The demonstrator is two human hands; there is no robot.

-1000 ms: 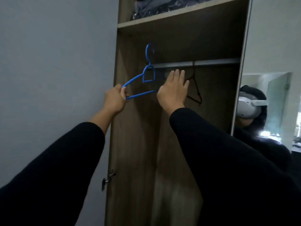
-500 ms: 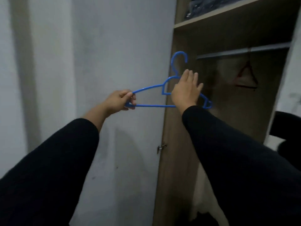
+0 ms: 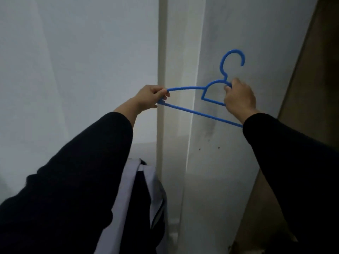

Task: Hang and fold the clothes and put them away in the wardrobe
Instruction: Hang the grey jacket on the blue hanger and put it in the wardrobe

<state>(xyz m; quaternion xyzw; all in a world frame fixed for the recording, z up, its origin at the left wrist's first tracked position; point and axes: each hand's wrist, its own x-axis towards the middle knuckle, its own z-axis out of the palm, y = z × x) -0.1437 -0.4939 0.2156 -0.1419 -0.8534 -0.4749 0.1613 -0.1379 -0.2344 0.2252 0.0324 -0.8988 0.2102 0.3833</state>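
Gripping a blue hanger [image 3: 192, 111] in mid-air before a white wall [image 3: 73, 70], both hands are holding it: the left hand [image 3: 149, 98] is pinching its left tip, the right hand [image 3: 239, 99] is grasping near the neck. Clothes [image 3: 143, 198] are lying below, a wardrobe [image 3: 311, 70] standing right.

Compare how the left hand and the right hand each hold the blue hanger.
The left hand grips the blue hanger at its end tip; the right hand grips it near the neck, below the hook. The left hand sits lower than the right hand. Both curl round it, in black sleeves.
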